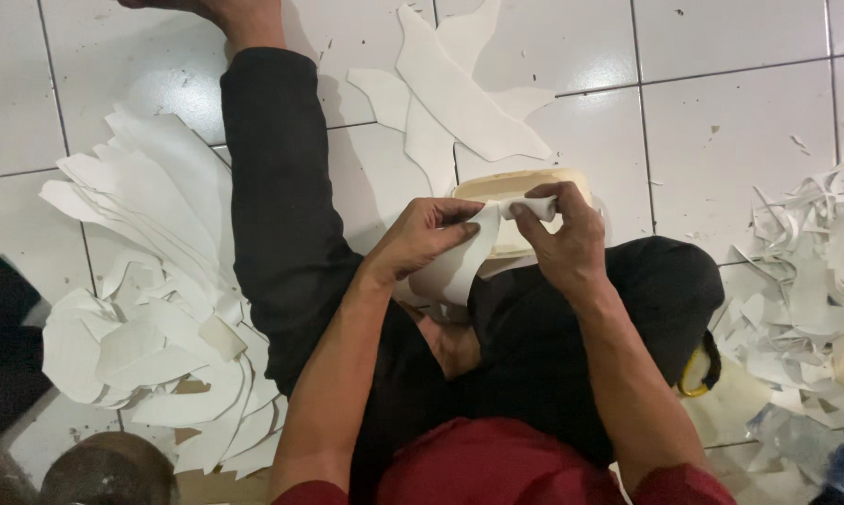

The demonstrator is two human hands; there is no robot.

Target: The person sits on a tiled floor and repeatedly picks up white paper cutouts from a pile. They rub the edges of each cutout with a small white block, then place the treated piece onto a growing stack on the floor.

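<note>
While both pinch it, left hand (429,236) and right hand (559,238) grip a white cut-out piece (459,266).

pretty bright overhead light, some glare on the glossy floor tiles (721,122), soft shadows under the legs, bottom corners go dark and a bit blurry

I see glossy white ceramic floor tiles (721,122), smooth and reflecting light, with dark grout lines. The white piece (459,262) pinched between my left hand (422,238) and right hand (562,243) looks like thin, matt, pliable sheet, as do the stacked cut shapes (160,281). My trousers (282,206) are matt black cloth.
</note>
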